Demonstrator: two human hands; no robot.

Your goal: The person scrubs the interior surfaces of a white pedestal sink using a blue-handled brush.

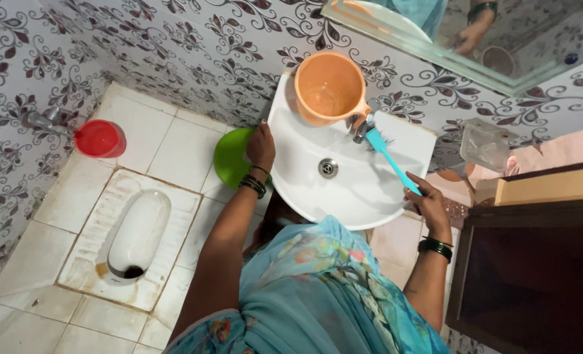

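While scrubbing at the tap (360, 128), hold the turquoise brush (390, 160) low and slanted, as shown, with the bristle head against the foot of the tap at the back of the white sink (363, 196). Note the right hand (429, 204) at the near right rim, fingers (420, 191) wrapped round the very end of the handle. Judged from that far-back grip, expect little pressure at the bristles; slide the grip closer to the head where firmer scrubbing is wanted.

Note the left hand (261, 145) on the left rim, fingers laid together over the edge and pinching nothing. Use it as a brace. Lean no more weight on it than steadiness needs, since a wall-hung basin likely bears side load poorly.

Work in short strokes round the tap, then down the bowl toward the drain (328, 168). Mind the orange mug (329, 88) standing tilted on the back ledge, just beside the tap: a wide backstroke could knock it. Avoid flicking bristles toward the mirror (541, 62) above.

Mind also the green bowl (229, 157) on the floor below the left rim, the squat toilet (134, 236) farther left, the red mug (99, 139) under the wall tap (42, 121), and the dark cabinet (534, 262) close at the right elbow.
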